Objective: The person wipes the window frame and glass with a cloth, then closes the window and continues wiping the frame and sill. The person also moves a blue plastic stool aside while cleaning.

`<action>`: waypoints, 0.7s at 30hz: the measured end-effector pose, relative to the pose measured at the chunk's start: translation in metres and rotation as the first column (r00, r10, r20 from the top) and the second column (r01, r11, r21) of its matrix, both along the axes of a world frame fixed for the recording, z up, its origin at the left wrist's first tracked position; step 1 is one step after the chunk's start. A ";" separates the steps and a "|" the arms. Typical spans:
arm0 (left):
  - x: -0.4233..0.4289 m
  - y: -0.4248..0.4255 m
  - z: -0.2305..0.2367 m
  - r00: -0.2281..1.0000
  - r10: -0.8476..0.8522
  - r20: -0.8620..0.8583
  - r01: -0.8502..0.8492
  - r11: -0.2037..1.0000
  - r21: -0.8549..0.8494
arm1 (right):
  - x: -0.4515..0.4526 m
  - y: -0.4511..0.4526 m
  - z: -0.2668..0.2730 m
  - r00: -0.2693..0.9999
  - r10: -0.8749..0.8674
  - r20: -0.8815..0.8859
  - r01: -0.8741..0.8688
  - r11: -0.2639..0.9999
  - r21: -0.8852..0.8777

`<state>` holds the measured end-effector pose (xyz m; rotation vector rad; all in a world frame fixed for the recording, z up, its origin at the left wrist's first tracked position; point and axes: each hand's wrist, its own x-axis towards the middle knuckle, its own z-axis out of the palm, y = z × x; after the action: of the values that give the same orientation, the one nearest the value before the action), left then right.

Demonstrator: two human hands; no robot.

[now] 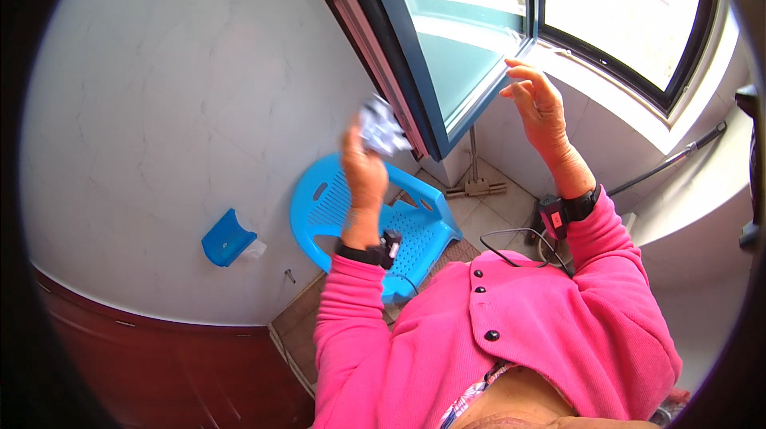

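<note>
My left hand grips a crumpled whitish-grey cloth, blurred, beside the pinkish window frame. To the right of that frame, a blue-framed glass window sash stands swung open. My right hand is raised by the sash's lower edge, fingers bent and apart, with nothing visible in them. Whether its fingertips touch the sash I cannot tell. Both wrists wear black straps with small devices. Below my left hand stands a blue plastic chair, partly hidden by my arm.
A blue paper holder with white tissue is fixed on the marbled wall. A sponge mop rests on the tiled floor. At right a black pole leans near the curved white ledge. A dark red panel fills the lower left.
</note>
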<state>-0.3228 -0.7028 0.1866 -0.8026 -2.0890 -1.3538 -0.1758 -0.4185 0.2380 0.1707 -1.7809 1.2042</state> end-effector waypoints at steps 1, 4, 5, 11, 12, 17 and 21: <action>0.009 0.001 0.034 0.989 -0.040 -0.144 0.067 0.979 0.192 | 0.008 0.002 -0.001 0.998 0.014 -0.060 -0.015 1.000 -0.026; -0.003 0.007 0.112 0.895 0.015 -0.445 0.102 0.966 0.238 | 0.006 -0.005 -0.002 0.999 0.029 -0.013 -0.029 0.999 -0.024; -0.009 0.016 0.127 0.870 0.007 -0.493 0.107 0.973 0.203 | 0.007 -0.008 -0.002 1.000 0.020 0.013 -0.020 1.000 -0.009; -0.012 0.065 0.068 0.855 -0.077 -0.513 0.079 0.997 -0.016 | 0.034 -0.004 -0.005 0.993 -0.083 0.089 0.076 0.994 0.078; -0.008 0.065 0.047 0.875 -0.093 -0.475 0.099 0.995 -0.013 | 0.039 0.001 -0.008 0.990 -0.091 0.103 0.087 0.995 0.050; 0.004 0.064 -0.058 0.926 -0.212 -0.314 0.218 0.976 -0.019 | 0.046 0.011 -0.032 0.964 -0.140 0.225 0.144 0.990 -0.002; 0.013 0.071 -0.094 0.932 -0.173 -0.318 0.174 0.984 -0.027 | 0.043 0.003 -0.042 0.926 -0.143 0.350 0.134 0.990 0.048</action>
<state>-0.3102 -0.6321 0.0923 -1.1475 -1.7978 -1.2171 -0.1327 -0.4160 0.1959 -0.1681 -2.0789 1.1647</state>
